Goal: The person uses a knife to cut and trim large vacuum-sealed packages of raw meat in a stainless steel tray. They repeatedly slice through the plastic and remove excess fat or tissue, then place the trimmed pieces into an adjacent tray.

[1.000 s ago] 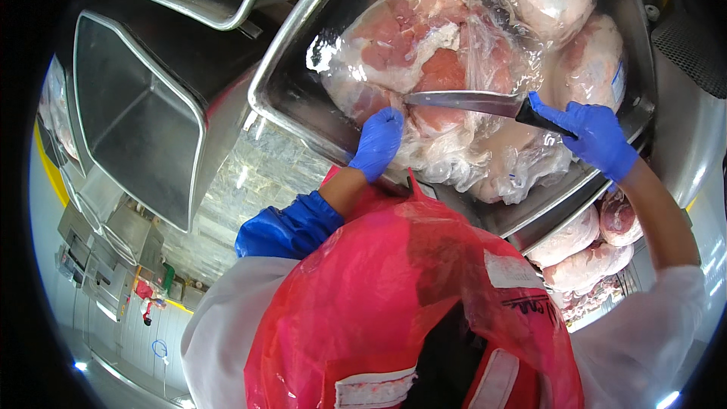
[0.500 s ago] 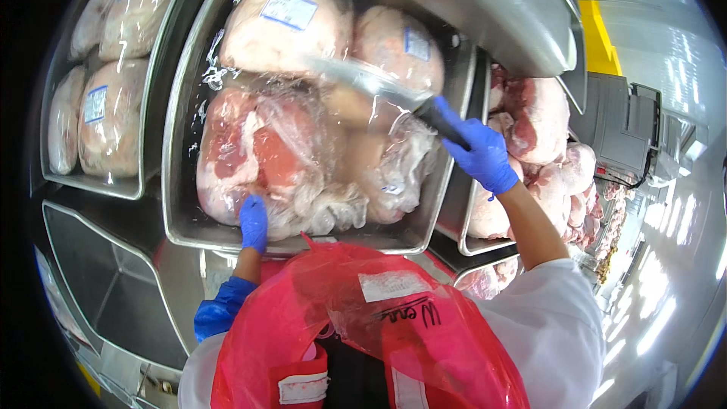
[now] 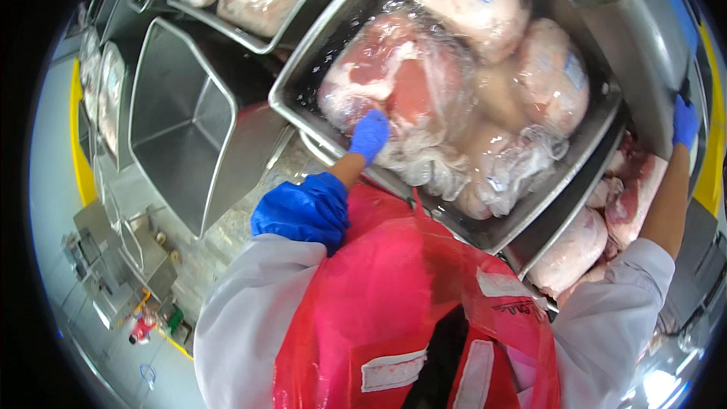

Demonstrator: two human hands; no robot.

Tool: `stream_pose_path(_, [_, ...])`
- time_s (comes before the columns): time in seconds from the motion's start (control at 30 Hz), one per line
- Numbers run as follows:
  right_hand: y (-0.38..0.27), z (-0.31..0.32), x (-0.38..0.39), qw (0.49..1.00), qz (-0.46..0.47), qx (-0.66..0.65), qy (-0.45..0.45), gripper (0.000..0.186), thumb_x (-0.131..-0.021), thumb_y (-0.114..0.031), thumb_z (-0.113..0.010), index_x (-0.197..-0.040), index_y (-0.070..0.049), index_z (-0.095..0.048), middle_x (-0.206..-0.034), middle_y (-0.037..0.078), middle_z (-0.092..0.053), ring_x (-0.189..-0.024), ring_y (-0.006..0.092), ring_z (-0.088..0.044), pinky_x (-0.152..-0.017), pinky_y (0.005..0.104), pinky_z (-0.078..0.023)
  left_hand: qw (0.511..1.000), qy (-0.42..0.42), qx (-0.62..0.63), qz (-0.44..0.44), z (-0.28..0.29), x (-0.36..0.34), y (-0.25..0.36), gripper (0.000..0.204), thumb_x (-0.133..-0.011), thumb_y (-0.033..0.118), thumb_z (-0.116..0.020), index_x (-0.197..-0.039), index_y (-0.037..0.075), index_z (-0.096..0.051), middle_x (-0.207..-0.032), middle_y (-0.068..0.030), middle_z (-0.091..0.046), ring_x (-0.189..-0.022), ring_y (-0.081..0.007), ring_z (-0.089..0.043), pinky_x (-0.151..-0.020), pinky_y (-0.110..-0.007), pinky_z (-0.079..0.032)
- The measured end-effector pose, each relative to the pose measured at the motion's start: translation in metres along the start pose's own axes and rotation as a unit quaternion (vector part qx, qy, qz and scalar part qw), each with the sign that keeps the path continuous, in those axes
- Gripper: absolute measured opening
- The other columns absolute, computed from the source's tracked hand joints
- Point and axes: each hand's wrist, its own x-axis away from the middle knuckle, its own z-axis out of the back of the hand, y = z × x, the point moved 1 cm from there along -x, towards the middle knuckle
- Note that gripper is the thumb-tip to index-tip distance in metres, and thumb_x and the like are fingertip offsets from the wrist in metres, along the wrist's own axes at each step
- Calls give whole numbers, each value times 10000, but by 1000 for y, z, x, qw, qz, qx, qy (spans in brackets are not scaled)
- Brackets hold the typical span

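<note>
A large cut of red meat [image 3: 409, 83] lies in a slit, crumpled clear plastic bag [image 3: 443, 163] inside a deep steel tub [image 3: 303, 79]. My left hand [image 3: 369, 135], in a blue glove, is closed on the near left corner of this bagged meat. Far to the right, my right hand [image 3: 685, 123], also blue-gloved, is beside a raised curved steel sheet [image 3: 640, 38]. It grips a dark knife handle [image 3: 685, 88]; the blade cannot be made out. Sealed meat packs with labels [image 3: 469, 0] sit in the tub's far half, in cloudy liquid.
Another steel tub [image 3: 261, 47] at the far left holds sealed packs. Left of me stands an open steel bin [image 3: 182, 117] with sloping walls. Unwrapped meat pieces [image 3: 575, 250] fill a container at the right. A person [image 3: 141, 328] is far off at the lower left.
My right hand has swung the knife from over the tub out to the far right. The view has turned, shifting the tub rightward. My left hand stays on the bagged meat.
</note>
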Motion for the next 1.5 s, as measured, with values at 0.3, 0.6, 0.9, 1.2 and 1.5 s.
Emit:
stream_pose_path(0.3, [-344, -65, 362, 767, 276, -399, -420, 604, -788, -461, -604, -1204, -28, -533, -1229, 166, -534, -1131, 295, -505, -957, 385, -390, 932, 238, 252, 107, -27, 10, 79, 340, -825, 209, -508, -1069, -27, -495, -1039, -270, -546, -950, -413, -539, -800, -465, -437])
stream_pose_path(0.6, [-406, -170, 469, 725, 318, -256, -555, 177, -800, -167, -526, -815, -12, -609, -795, 246, -599, -779, 389, -599, -685, 469, -458, 994, -67, 79, 25, 89, 22, 39, 484, -771, 235, -546, -1240, 127, -496, -1222, -154, -505, -1113, -373, -468, -896, -520, -395])
stream_pose_path(0.9, [-350, -207, 499, 626, 159, -488, -587, 171, -846, -130, -508, -712, -48, -575, -642, -33, -448, -605, 85, -383, -521, 272, -330, 987, -61, -110, 97, 118, -42, 31, 673, -800, 175, -508, -1382, 406, -261, -1496, -50, -107, -1332, -446, -134, -862, -751, -292])
stream_pose_path(1.2, [-296, -149, 506, 515, -21, -602, -611, 54, -831, -64, -509, -788, -71, -542, -698, -10, -497, -631, 102, -472, -573, 249, -405, 981, -174, 87, -15, 21, -78, -17, 731, -791, 94, -488, -1422, 326, -199, -1483, -85, -187, -1296, -430, -268, -1026, -552, -295])
stream_pose_path(1.5, [-267, -177, 484, 649, 209, -483, -550, 74, -760, -10, -497, -714, -44, -543, -734, 43, -519, -695, 171, -516, -670, 289, -416, 988, -45, 93, 110, 86, -60, 68, 716, -732, 140, -540, -1398, 175, -279, -1402, -138, -311, -1286, -363, -292, -1008, -609, -225])
